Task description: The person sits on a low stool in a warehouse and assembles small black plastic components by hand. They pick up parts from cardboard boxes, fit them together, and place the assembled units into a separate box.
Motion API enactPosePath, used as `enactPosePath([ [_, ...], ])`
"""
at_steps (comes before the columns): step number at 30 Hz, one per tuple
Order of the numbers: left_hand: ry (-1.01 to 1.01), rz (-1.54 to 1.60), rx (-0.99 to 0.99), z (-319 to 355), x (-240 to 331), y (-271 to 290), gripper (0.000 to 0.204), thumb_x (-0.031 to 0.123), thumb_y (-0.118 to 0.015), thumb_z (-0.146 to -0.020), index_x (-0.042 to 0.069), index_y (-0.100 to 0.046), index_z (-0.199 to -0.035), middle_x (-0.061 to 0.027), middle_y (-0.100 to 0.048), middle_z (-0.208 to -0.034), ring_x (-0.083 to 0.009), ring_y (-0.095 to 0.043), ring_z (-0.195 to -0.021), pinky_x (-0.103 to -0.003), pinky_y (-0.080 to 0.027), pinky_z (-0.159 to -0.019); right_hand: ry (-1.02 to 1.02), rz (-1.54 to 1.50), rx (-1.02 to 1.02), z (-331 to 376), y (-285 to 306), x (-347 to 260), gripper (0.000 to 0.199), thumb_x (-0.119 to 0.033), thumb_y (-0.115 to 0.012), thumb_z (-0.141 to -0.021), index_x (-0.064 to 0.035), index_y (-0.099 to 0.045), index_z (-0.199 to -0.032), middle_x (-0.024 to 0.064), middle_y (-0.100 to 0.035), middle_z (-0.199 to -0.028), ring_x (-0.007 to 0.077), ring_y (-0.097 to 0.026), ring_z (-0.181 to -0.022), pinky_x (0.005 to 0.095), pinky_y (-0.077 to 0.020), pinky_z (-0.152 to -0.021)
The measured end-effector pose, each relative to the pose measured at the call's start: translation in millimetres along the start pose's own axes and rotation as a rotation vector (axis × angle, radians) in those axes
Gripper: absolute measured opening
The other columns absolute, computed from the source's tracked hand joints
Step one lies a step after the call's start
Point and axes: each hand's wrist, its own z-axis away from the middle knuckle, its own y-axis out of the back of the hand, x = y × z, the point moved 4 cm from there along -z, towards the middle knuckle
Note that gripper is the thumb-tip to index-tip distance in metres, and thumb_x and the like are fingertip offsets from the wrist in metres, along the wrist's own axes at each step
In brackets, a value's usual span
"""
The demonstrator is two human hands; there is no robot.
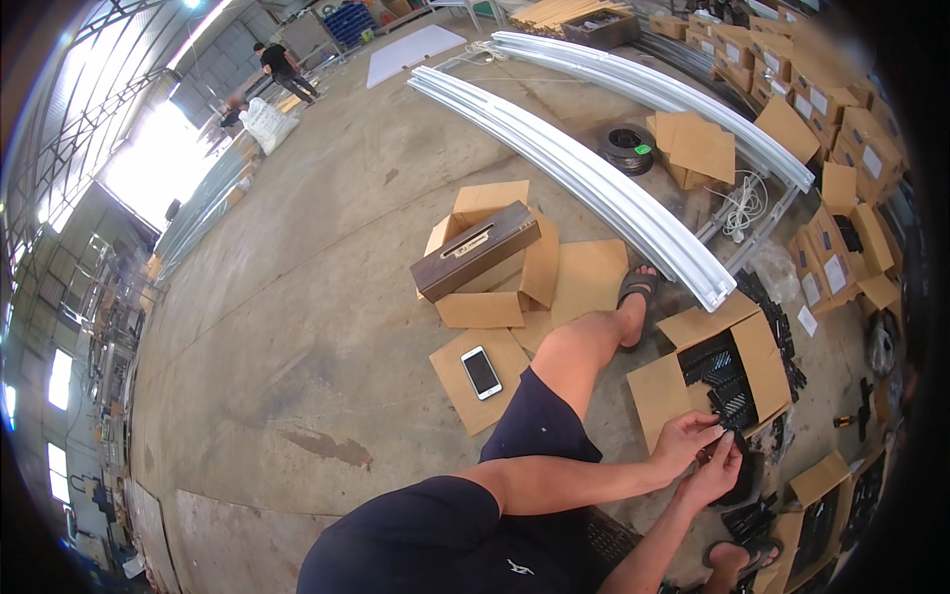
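Note:
I sit on a concrete floor with both hands together at the lower right. My left hand [685, 440] and my right hand [714, 473] pinch a small black part [716, 453] between the fingertips. Just beyond them stands an open cardboard box [661, 392] filled with several black parts [722, 376]. More black parts [752, 517] lie loose on the floor beside my right hand.
A white phone [481, 372] lies on a cardboard sheet [465, 401] to my left. A brown flat box [475, 251] rests on an open carton. Long curved white metal profiles [594, 178] cross the floor ahead. Stacked cartons [841, 148] line the right. A person [282, 69] stands far off.

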Motion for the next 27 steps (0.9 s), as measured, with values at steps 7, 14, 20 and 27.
enactPosePath([
  [7,-0.021,-0.015,0.004,-4,4,3,0.02,0.013,-0.069,-0.1,0.002,-0.067,-0.118,-0.005,-0.072,-0.104,-0.0103,-0.067,-0.087,-0.027,-0.058,-0.067,0.029,0.057,0.009,10,-11,-14,0.017,-0.016,-0.067,-0.102,0.0002,-0.068,-0.099,0.0034,-0.069,-0.087,0.0077,-0.061,-0.071,0.0223,-0.0494,-0.057],
  [14,-0.034,-0.075,0.011,-3,2,3,0.019,0.012,-0.069,-0.1,0.002,-0.067,-0.116,-0.0048,-0.073,-0.104,-0.0097,-0.068,-0.085,-0.026,-0.057,-0.067,-0.043,-0.031,-0.054,-2,-1,2,0.019,-0.018,-0.067,-0.103,-0.0015,-0.064,-0.093,0.0032,-0.069,-0.085,0.0076,-0.061,-0.07,0.0213,-0.0503,-0.057],
  [20,-0.045,-0.01,-0.012,-3,5,0,0.02,0.012,-0.069,-0.1,0.002,-0.067,-0.117,-0.0052,-0.073,-0.104,-0.0095,-0.068,-0.086,-0.026,-0.056,-0.067,-0.012,-0.105,0.006,10,-15,-12,0.02,-0.02,-0.067,-0.103,-0.0023,-0.064,-0.095,0.0026,-0.068,-0.084,0.0077,-0.061,-0.069,0.0219,-0.0501,-0.057],
  [27,-0.018,-0.029,0.014,-5,0,1,0.022,0.012,-0.069,-0.1,0.001,-0.066,-0.119,-0.0043,-0.073,-0.102,-0.0085,-0.066,-0.085,-0.025,-0.055,-0.067,-0.003,-0.086,-0.034,-2,-5,2,0.023,-0.023,-0.067,-0.103,-0.0025,-0.065,-0.093,0.0029,-0.067,-0.083,0.0085,-0.06,-0.069,0.0229,-0.0487,-0.057],
])
